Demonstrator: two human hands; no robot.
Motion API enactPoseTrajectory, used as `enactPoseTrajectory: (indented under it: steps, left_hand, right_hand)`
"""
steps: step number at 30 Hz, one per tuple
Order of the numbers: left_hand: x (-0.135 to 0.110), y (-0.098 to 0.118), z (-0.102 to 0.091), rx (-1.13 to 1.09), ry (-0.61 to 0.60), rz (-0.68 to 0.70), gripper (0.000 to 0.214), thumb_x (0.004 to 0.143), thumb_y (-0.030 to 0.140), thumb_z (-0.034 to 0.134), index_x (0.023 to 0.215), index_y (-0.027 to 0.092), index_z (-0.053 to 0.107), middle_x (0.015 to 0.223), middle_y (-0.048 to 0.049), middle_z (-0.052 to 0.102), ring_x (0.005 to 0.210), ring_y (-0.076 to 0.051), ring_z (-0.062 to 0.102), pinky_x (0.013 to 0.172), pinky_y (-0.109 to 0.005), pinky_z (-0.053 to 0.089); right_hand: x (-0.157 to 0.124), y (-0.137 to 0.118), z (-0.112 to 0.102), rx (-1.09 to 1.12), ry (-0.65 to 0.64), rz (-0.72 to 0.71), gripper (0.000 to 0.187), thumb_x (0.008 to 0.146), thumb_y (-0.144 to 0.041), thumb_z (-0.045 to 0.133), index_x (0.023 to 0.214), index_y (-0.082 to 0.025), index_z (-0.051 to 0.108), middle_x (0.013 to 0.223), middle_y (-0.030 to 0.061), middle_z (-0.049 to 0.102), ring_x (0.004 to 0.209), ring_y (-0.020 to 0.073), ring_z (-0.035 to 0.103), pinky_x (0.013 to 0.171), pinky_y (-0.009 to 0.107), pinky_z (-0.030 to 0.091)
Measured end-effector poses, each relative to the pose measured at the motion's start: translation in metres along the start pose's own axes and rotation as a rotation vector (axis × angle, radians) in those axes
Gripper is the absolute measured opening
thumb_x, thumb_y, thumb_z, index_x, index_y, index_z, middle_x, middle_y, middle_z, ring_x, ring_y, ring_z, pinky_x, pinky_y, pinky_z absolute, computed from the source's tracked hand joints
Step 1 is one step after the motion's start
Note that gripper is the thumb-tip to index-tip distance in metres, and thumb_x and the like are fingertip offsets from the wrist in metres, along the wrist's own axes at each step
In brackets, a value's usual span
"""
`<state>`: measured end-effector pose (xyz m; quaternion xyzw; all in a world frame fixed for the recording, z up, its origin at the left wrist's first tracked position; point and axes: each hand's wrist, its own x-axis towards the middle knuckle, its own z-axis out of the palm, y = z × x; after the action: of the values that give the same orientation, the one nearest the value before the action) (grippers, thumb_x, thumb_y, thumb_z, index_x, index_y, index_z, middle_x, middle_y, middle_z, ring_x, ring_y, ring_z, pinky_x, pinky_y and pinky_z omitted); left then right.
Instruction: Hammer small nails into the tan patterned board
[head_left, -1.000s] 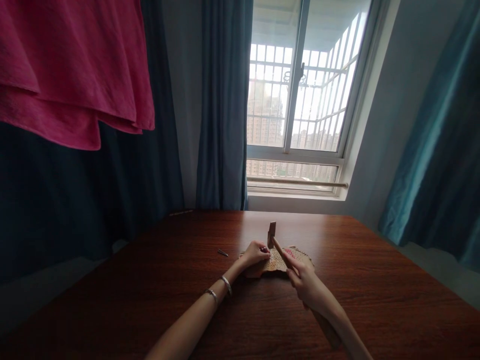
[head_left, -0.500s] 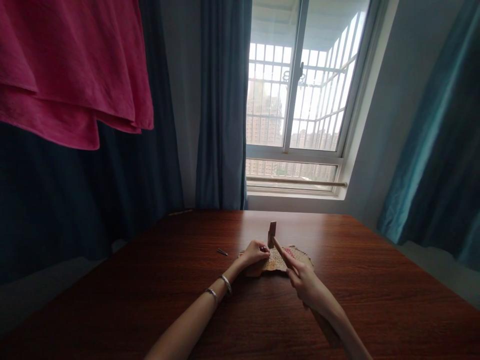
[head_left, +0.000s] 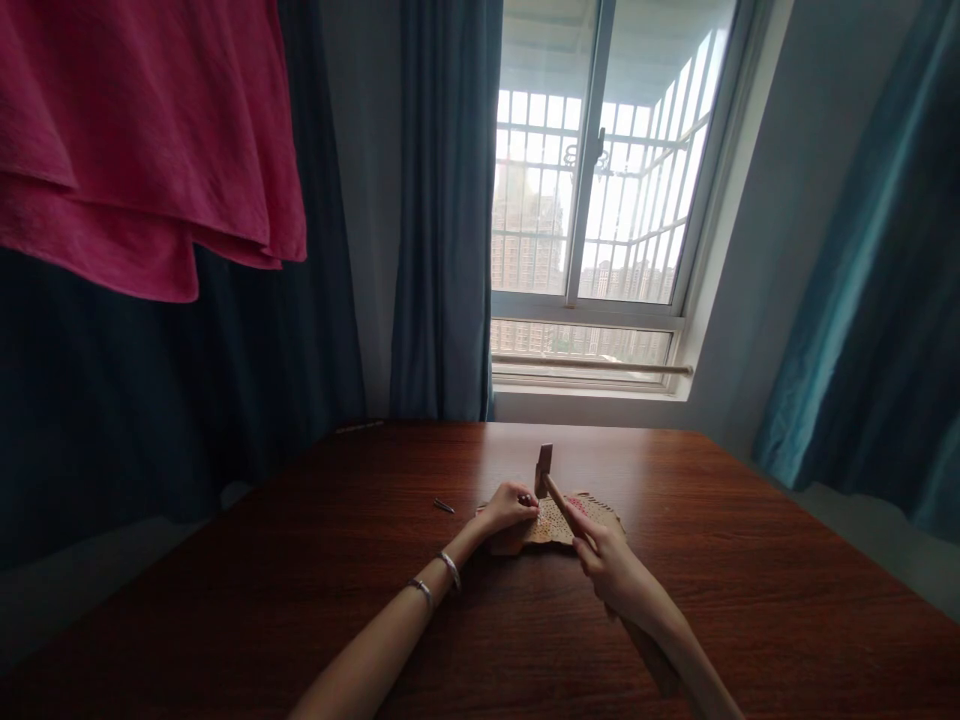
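My right hand (head_left: 611, 565) is wrapped round the wooden handle of a hammer (head_left: 544, 468). The handle runs back under my forearm, and the hammer's head is raised beside my left fingertips. My left hand (head_left: 511, 508) is closed in a pinch at the left part of a tan board (head_left: 559, 520). What the pinch holds is too small to make out. Dark dots cover the board, with reddish marks at its upper right and orange ones near the left hand. Both hands partly cover it, and its edge looks ragged.
Left of the board, a few thin dark metal pieces (head_left: 444, 506) lie on the brown wooden table (head_left: 360, 540). A pink cloth (head_left: 150, 150) hangs at the upper left. Behind the table are blue curtains (head_left: 446, 220) and a window (head_left: 585, 200) with bars outside.
The hammer and both hands stay almost where they were. Only a very slight shift of the whole view shows.
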<state>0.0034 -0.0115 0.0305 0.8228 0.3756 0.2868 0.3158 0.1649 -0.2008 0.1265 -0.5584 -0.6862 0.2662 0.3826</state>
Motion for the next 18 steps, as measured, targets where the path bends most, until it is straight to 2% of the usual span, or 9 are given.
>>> enactPoseTrajectory:
  steps: [6,11,15,18]
  left_hand:
    - [-0.001,0.001,-0.002,-0.016,-0.024,0.020,0.023,0.068,0.029,0.065,0.080,0.011,0.074,0.077,-0.0054,0.071,0.070,-0.015,0.059,0.063,-0.021,0.041]
    - [0.001,-0.002,-0.002,0.007,-0.012,0.027,0.025,0.068,0.032,0.067,0.081,0.012,0.075,0.077,-0.0050,0.070,0.069,-0.015,0.058,0.062,-0.021,0.040]
    - [0.002,-0.005,-0.001,0.003,-0.004,0.013,0.028,0.068,0.035,0.067,0.081,0.011,0.074,0.076,-0.0053,0.070,0.067,-0.014,0.058,0.061,-0.021,0.040]
    - [0.002,-0.006,0.000,-0.020,0.002,-0.004,0.029,0.068,0.035,0.067,0.079,0.010,0.074,0.075,-0.0056,0.070,0.067,-0.014,0.058,0.060,-0.021,0.039]
  right_hand:
    - [-0.002,-0.001,-0.002,0.031,-0.015,0.019,0.055,0.085,-0.023,0.039,0.139,-0.029,0.043,0.102,0.0057,0.068,0.048,0.0088,0.056,0.046,0.019,0.051]
    - [-0.001,0.004,0.001,0.082,-0.082,0.080,0.058,0.086,-0.025,0.034,0.144,-0.029,0.034,0.092,0.0042,0.066,0.036,0.0060,0.045,0.026,0.015,0.035]
    - [0.000,0.010,0.003,0.079,-0.048,0.071,0.055,0.086,-0.024,0.035,0.141,-0.026,0.039,0.081,0.0020,0.065,0.038,0.0059,0.046,0.028,0.013,0.035]
    - [0.001,0.012,0.004,0.037,0.020,-0.001,0.052,0.085,-0.023,0.039,0.137,-0.025,0.047,0.071,0.0005,0.063,0.042,0.0082,0.050,0.035,0.014,0.042]
